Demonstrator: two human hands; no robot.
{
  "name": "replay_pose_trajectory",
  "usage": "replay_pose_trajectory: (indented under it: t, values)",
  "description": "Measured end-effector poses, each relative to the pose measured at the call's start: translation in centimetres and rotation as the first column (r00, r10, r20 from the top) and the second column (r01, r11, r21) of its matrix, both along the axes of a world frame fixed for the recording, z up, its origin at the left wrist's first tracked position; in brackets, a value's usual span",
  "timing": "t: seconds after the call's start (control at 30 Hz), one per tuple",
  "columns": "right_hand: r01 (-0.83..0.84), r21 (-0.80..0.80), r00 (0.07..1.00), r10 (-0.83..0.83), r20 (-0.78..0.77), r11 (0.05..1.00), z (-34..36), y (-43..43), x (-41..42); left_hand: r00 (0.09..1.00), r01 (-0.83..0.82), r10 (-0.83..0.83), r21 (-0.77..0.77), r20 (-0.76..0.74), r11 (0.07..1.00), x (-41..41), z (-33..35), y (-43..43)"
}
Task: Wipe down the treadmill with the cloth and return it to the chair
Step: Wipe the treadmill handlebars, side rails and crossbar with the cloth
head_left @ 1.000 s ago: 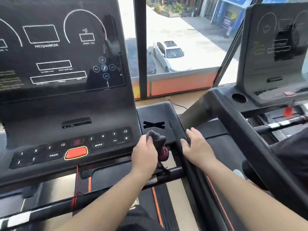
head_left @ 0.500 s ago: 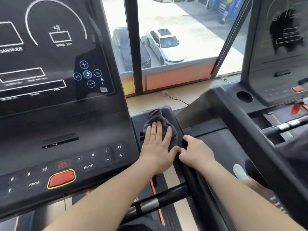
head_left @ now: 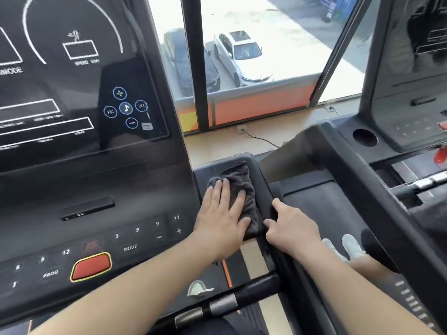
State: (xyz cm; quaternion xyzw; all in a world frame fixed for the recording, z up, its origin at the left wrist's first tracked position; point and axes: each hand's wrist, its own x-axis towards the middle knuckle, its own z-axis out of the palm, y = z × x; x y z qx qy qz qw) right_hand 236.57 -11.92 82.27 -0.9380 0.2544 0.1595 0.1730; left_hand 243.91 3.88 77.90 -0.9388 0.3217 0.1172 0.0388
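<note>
The black treadmill console (head_left: 79, 189) fills the left of the view, with a dark screen, number keys and a red stop button (head_left: 91, 265). A dark grey cloth (head_left: 244, 182) lies spread on the side tray (head_left: 262, 189) to the right of the console. My left hand (head_left: 223, 216) presses flat on the cloth, fingers apart. My right hand (head_left: 290, 226) rests on the tray's right edge and side rail, fingers curled over it. The chair is not in view.
A second treadmill (head_left: 396, 122) stands close on the right, with a cup hole (head_left: 364, 137). A black handlebar (head_left: 232, 301) crosses below my arms. Ahead is a window with a wooden sill (head_left: 232, 143) and a cable; cars are parked outside.
My left hand went from holding the bunched cloth near the handlebar to pressing it flat on the side tray, then slid it slightly. The view tilted down and right.
</note>
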Motion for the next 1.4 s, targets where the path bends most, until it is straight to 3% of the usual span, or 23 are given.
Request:
replay_pose_trajectory:
  t: [0.1, 0.2, 0.33, 0.43, 0.57, 0.67, 0.83, 0.9, 1.07, 1.17, 1.27, 1.4]
  values:
    - [-0.008, -0.027, 0.999, 0.007, -0.039, 1.0, 0.3, 0.1, 0.5, 0.989, -0.149, 0.149, 0.007, 0.002, 0.989, 5.4, 0.0, -1.8]
    - [-0.015, -0.042, 0.998, 0.012, -0.068, 0.999, 0.5, 0.1, 0.9, 0.98, -0.197, 0.197, -0.008, -0.019, 0.98, 5.2, -0.1, -3.1]
    - [-0.003, -0.033, 0.998, 0.001, -0.066, 0.999, 0.6, 0.1, 1.2, 0.998, -0.015, 0.013, -0.019, -0.06, 1.0, -0.6, -0.4, -1.1]
    - [0.005, -0.03, 0.998, -0.007, -0.063, 1.0, 0.7, 0.2, 1.3, 0.987, 0.151, -0.152, -0.023, -0.042, 0.988, 1.1, -0.5, 0.4]
    - [0.033, -0.018, 0.997, -0.034, -0.071, 0.999, 0.6, 0.4, 1.1, 0.999, 0.031, -0.032, -0.027, -0.034, 0.999, 5.2, -0.3, -2.4]
    - [0.064, 0.022, 0.997, -0.063, -0.048, 0.998, 0.4, -0.1, 0.6, 0.997, -0.055, 0.051, -0.066, -0.062, 0.996, 3.1, -0.7, -3.9]
    - [0.097, 0.123, 0.995, -0.097, -0.001, 0.988, 0.1, -1.3, 0.4, 0.968, 0.242, -0.245, -0.051, -0.056, 0.969, 0.4, -0.6, -0.6]
    - [0.113, 0.143, 0.994, -0.113, -0.005, 0.983, 0.2, -1.4, 0.5, 0.967, 0.252, -0.253, -0.032, -0.037, 0.967, 3.1, -0.3, -1.1]
    - [0.136, 0.177, 0.99, -0.138, 0.002, 0.975, 0.1, -1.3, 0.6, 0.995, 0.073, -0.077, -0.058, -0.069, 0.996, 4.2, -0.2, -3.8]
    - [0.128, 0.161, 0.991, -0.13, 0.003, 0.979, 0.0, -1.7, 0.7, 0.975, 0.203, -0.209, -0.079, -0.075, 0.976, 0.6, -0.5, -2.2]
    - [0.143, 0.187, 0.99, -0.143, -0.014, 0.972, 0.0, -2.1, 1.1, 0.929, 0.363, -0.367, -0.077, -0.048, 0.929, 2.9, -0.1, -0.9]
    - [0.187, 0.213, 0.982, -0.186, -0.029, 0.959, -0.5, -2.0, 1.2, 0.988, 0.15, -0.152, -0.054, -0.029, 0.987, 7.1, 0.3, -2.5]
